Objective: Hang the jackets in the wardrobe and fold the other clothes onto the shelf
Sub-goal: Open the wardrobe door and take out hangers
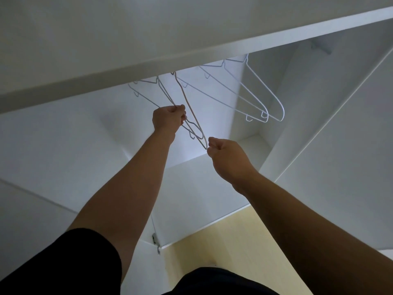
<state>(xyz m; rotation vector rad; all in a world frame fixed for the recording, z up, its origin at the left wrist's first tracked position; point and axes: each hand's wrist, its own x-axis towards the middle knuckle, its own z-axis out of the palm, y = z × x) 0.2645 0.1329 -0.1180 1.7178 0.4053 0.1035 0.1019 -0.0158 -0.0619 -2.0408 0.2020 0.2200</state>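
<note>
I look into a white wardrobe point(212, 184) with several white wire hangers hanging under its top shelf point(191, 52). My left hand point(169, 120) grips the wire of the hangers on the left point(163, 92). My right hand point(227, 160) pinches the lower tip of one tilted hanger point(187, 103) just right of the left hand. More hangers point(255, 92) hang free further right. No jackets or other clothes are in view.
The wardrobe's rail end point(321, 48) shows at the upper right. A white side panel point(331, 128) bounds the compartment on the right, and a door with a hinge point(155, 238) stands at the lower left. Yellowish floor point(234, 248) lies below.
</note>
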